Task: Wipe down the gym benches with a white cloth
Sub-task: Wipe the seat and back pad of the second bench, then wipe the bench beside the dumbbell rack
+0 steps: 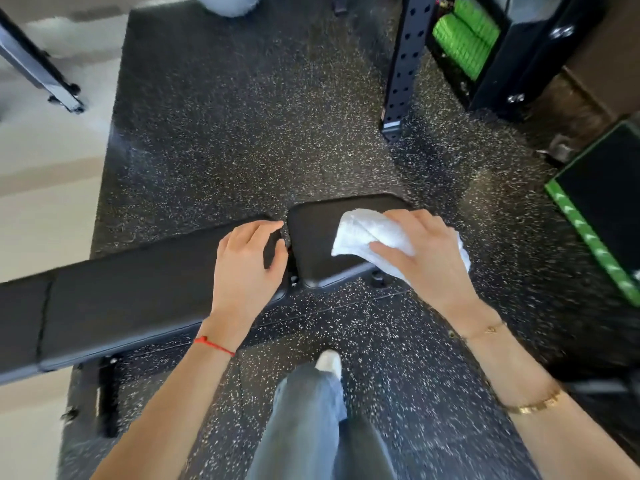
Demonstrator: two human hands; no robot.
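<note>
A black padded gym bench (114, 306) runs from the left edge toward the centre, with a separate black seat pad (311, 237) at its right end. My right hand (426, 251) presses a crumpled white cloth (363, 233) onto the seat pad, thumb over the cloth and fingers spread across it. My left hand (246, 265) rests on the right end of the long back pad, its fingers curled over the edge at the gap between the two pads.
Speckled black rubber flooring (242, 133) surrounds the bench. A black perforated rack upright (401, 71) stands at the back right beside green rollers (464, 36). A green-edged black box (606, 202) sits at the right. My leg and white shoe (329, 363) are below.
</note>
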